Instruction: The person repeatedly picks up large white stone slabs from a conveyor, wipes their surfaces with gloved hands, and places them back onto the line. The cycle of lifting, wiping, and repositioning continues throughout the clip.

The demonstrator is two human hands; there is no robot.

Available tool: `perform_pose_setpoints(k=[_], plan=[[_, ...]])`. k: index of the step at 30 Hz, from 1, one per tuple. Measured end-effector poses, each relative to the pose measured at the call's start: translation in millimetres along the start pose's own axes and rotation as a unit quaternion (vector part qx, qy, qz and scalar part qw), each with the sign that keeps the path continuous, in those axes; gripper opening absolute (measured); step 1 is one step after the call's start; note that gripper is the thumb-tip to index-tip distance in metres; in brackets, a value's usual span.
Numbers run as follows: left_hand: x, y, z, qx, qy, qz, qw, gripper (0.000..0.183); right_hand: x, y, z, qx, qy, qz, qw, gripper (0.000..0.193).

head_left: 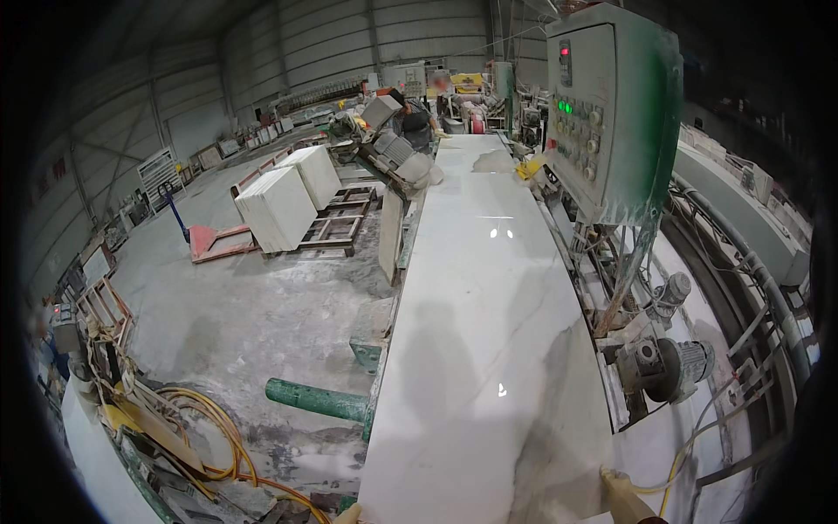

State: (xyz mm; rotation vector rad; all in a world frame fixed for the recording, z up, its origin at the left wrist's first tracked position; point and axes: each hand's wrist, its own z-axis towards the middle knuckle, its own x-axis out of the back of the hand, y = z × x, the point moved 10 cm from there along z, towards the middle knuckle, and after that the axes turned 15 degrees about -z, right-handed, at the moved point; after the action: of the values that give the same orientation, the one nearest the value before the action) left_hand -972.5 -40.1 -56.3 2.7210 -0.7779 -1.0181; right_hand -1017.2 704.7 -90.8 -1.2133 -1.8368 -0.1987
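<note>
A long polished white stone slab (471,349) with grey veins lies in front of me and runs away toward the far end of the machine line. My right hand (621,496), in a pale yellowish glove, is at the slab's near right edge with its fingers curled against it. Just a small piece of my left hand (349,513) shows at the bottom of the head view, beside the slab's near left edge. Its fingers are mostly cut off by the frame, so its grip is hidden.
A control cabinet (572,113) with lit green buttons overhangs the right side, above a motor (668,367). At left, a green pipe (314,399) sticks out and a yellow hose (229,428) lies coiled. White slabs (278,210) stand on racks. Another person (417,122) bends beside the far end.
</note>
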Motion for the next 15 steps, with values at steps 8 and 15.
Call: perform_pose_setpoints(k=[8,15], plan=[[-37,-8,-6,-0.052,0.011,-0.007,0.999,0.057,8,-19,-11,0.027,0.006,0.018,0.999,0.089],[-56,-9,-12,-0.064,0.071,0.008,0.995,0.067,36,-80,-73,0.196,0.201,0.037,0.959,0.108]])
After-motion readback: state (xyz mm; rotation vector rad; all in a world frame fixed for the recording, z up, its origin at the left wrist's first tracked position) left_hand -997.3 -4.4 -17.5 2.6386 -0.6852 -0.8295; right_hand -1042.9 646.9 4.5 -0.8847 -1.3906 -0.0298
